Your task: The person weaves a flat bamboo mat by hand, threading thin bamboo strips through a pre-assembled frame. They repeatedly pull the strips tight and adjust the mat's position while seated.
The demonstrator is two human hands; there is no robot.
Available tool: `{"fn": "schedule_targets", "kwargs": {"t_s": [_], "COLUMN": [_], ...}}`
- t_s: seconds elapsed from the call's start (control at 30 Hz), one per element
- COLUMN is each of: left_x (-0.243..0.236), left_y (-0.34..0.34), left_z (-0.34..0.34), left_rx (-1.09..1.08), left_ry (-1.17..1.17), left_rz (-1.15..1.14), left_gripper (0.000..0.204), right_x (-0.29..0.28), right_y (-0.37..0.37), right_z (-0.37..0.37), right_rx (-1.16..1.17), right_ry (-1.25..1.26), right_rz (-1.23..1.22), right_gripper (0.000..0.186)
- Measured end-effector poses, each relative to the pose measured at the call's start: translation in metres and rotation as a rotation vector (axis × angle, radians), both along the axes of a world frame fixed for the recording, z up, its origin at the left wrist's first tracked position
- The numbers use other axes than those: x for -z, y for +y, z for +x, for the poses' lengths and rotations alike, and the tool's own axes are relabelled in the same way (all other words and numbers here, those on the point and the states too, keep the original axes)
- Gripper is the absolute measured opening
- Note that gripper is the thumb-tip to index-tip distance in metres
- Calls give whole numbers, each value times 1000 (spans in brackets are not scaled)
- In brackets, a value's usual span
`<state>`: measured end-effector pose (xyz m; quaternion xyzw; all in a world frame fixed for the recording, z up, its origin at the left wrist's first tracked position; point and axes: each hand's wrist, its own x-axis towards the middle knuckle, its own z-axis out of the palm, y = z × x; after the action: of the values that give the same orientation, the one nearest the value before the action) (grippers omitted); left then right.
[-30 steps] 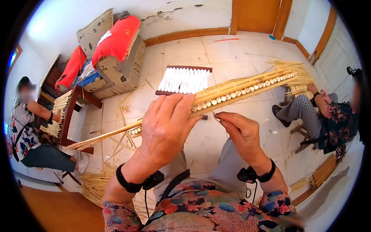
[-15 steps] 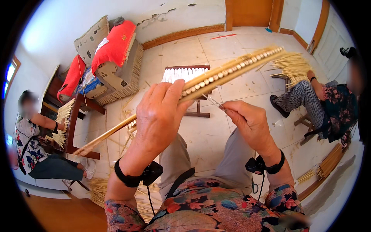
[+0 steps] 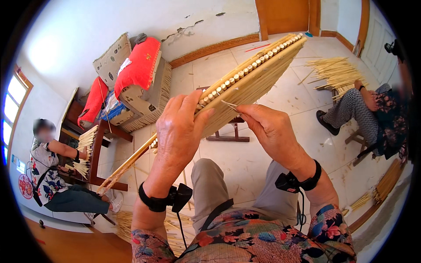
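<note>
A stiff panel of pale straw-like stalks (image 3: 258, 89) slants across in front of me, its far end up to the right. Along its upper edge runs a row of round cut stalk ends between two strips. My left hand (image 3: 177, 127) is closed around the panel's near part, thumb on the side facing me. A frayed tail of stalks (image 3: 116, 177) sticks out beyond that wrist, down to the left. My right hand (image 3: 272, 131) pinches a thin pale strand (image 3: 229, 104) at the panel's edge; whether it is cord or a split stalk, I cannot tell.
Beyond the panel stands a low wooden stand (image 3: 228, 138), partly hidden. Co-workers sit left and right, at a dark table (image 3: 94, 162) and by a heap of stalks (image 3: 337, 72). An armchair with red covers (image 3: 138, 65) stands back left. More stalks (image 3: 127, 223) lie beside my legs.
The panel has tilted more steeply, showing more of its broad lower face. My right hand has moved slightly left, still pinching the strand. The whole view has shifted a little.
</note>
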<state>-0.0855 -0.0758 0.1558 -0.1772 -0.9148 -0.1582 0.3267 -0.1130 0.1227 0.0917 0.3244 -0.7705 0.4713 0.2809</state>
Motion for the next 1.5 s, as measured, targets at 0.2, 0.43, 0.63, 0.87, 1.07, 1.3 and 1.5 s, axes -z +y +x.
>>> {"fn": "schedule_targets", "kwargs": {"t_s": [0.2,0.43,0.63,0.87,1.07,1.3,1.5], "left_x": [-3,-1,-1,1,10,11,12], "left_y": [4,3,6,8,13,12,9], "left_z": [0,-2,-1,4,8,14,15], "left_rx": [-28,-2,-14,-18,-16,9,22], "left_ry": [-38,-16,-13,10,49,56,59], "left_rz": [16,18,13,-13,-30,-33,-54], "left_gripper": [34,35,33,33,34,34,35], "right_x": [-5,-6,-7,-9,2,4,-5], "right_y": [0,2,3,4,2,8,13], "right_z": [0,-1,2,8,12,15,24], "right_rx": [34,30,66,98,100,67,126], "right_ry": [28,23,57,48,69,60,100], "right_rz": [31,35,59,106,52,60,167], "right_gripper": [17,15,14,14,16,22,28]}}
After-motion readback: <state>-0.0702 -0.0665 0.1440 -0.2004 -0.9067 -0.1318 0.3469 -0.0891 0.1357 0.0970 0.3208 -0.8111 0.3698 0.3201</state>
